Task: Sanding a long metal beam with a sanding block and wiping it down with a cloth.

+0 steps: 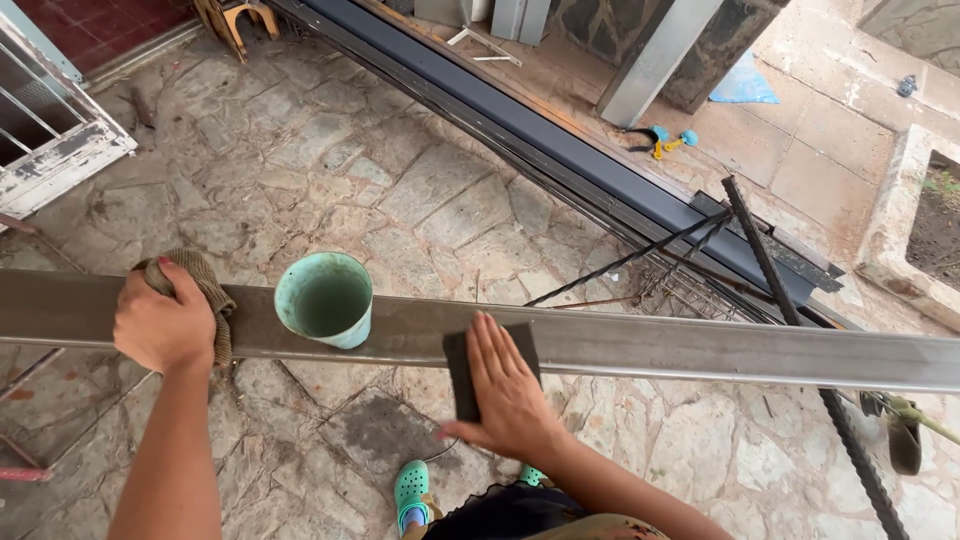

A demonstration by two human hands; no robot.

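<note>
Right hand (508, 395) flat on dark sanding pad (465, 375) against steel beam (700, 350); left hand (160, 322) clutching brown rag (212, 295), beside green cup (325, 298).

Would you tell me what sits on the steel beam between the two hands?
A green cup stands on the beam between them, in the head view.

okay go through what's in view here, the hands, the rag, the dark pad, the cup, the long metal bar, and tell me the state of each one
Left hand: closed on the rag, pressing it on the bar.
Right hand: flat, fingers spread over the dark pad.
Rag: bunched, draped over the bar's near edge.
Dark pad: flat against the bar, hanging past its near edge.
Green cup: upright on the bar, open; contents unclear.
Metal bar: lying level, dull grey.
</note>
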